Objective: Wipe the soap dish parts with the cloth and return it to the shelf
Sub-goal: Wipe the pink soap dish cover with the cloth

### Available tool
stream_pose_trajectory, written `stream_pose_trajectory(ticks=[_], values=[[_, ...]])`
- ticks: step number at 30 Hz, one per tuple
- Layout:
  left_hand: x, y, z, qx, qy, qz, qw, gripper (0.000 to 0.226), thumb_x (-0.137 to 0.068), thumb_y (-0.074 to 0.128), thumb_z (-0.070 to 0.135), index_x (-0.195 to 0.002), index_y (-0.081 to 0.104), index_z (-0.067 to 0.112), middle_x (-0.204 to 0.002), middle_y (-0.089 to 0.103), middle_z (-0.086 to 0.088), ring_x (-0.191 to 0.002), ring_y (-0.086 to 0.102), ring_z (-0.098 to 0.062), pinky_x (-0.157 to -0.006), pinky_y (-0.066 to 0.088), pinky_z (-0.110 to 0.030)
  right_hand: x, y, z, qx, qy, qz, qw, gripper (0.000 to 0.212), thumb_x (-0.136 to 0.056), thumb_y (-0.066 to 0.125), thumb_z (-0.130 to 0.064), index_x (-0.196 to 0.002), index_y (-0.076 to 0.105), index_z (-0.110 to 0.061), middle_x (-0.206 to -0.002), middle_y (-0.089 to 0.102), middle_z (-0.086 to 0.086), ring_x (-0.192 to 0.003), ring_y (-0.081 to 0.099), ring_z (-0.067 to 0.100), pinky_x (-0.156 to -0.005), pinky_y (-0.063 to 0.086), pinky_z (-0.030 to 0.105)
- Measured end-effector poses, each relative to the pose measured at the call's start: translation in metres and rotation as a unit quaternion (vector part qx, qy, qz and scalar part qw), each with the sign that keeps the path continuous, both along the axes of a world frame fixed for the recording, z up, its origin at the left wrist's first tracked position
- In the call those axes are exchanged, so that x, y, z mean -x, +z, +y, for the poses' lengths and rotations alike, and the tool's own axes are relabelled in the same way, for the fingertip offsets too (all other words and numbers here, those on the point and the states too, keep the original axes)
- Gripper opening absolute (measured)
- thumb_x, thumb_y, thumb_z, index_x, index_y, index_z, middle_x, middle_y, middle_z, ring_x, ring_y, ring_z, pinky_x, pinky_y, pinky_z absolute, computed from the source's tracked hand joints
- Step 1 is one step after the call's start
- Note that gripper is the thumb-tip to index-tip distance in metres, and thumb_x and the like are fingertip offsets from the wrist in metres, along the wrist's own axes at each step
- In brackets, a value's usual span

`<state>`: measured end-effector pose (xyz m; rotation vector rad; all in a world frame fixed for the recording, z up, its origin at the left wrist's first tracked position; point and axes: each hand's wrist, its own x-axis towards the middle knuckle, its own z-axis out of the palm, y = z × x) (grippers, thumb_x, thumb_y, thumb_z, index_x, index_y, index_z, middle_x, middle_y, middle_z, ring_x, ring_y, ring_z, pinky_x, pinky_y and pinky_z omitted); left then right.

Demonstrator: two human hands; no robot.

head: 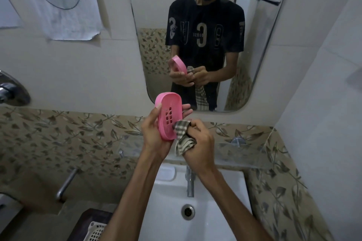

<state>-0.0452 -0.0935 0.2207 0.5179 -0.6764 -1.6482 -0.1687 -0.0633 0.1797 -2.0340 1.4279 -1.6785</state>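
The fingers point(186, 109) of the left hand point(154, 135) were wrapped round the pink oval plastic soap dish part with the slotted drain holes point(169, 116), thumb on its near rim and fingertips showing past the far edge, so the part stood tilted on edge with its hollow side turned toward the camera. The right hand point(197, 141) was closed on a bunched checked brown-and-cream cloth point(183, 137), pressing a fold of it against the lower inside of the dish, just beside the holes. Both hands were held up over the white ceramic washbasin point(215, 211), in front of the wall mirror point(264, 64).

As a judgement, the wiping was under way rather than finished — only this one part was in hand, and whether any other part had been cleaned could not be told. The clear glass shelf point(244, 157) below the mirror lay bare of the dish, so the return to the shelf was not yet done.
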Motion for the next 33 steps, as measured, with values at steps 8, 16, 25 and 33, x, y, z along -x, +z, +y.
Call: stream_pose_trajectory(ticks=[8,16,25,33], values=[[0.001,0.001,0.001,-0.003,-0.028,0.030,0.999,0.073,-0.091,0.057,0.049,-0.140,0.059,-0.005,-0.145,0.055,-0.035,-0.129,0.060,-0.046,-0.110,0.050,-0.053,0.005,0.020,-0.005,0.020,-0.021,0.039,0.999,0.022,-0.095,0.069,-0.027,-0.104,0.081,-0.010,-0.097,0.060,-0.004,-0.076,0.052,0.005,-0.065,0.041,0.008],[-0.002,0.001,-0.004,0.017,-0.016,0.016,1.000,0.078,-0.085,0.063,0.049,-0.141,0.057,-0.006,-0.144,0.055,-0.037,-0.131,0.058,-0.050,-0.109,0.051,-0.054,0.004,0.014,-0.001,0.010,-0.005,0.071,0.997,0.013,-0.090,0.075,-0.017,-0.101,0.079,-0.009,-0.097,0.062,-0.001,-0.076,0.052,0.006,-0.065,0.042,0.008],[0.014,-0.006,0.002,0.050,0.034,-0.010,0.998,0.074,-0.072,0.083,0.047,-0.129,0.070,0.001,-0.127,0.069,-0.023,-0.114,0.066,-0.038,-0.103,0.053,-0.046,-0.003,0.003,0.011,-0.070,-0.035,0.008,0.997,0.007,-0.091,0.070,-0.009,-0.091,0.078,-0.010,-0.083,0.063,0.000,-0.070,0.058,0.016,-0.059,0.049,0.033],[0.018,-0.013,0.002,0.081,0.059,-0.061,0.993,0.078,-0.075,0.078,0.048,-0.137,0.064,0.003,-0.135,0.064,-0.027,-0.132,0.055,-0.047,-0.113,0.041,-0.052,-0.001,-0.006,0.005,-0.151,-0.033,-0.144,0.978,0.017,-0.090,0.074,-0.035,-0.098,0.078,-0.021,-0.087,0.074,-0.007,-0.079,0.070,0.011,-0.069,0.060,0.036]])
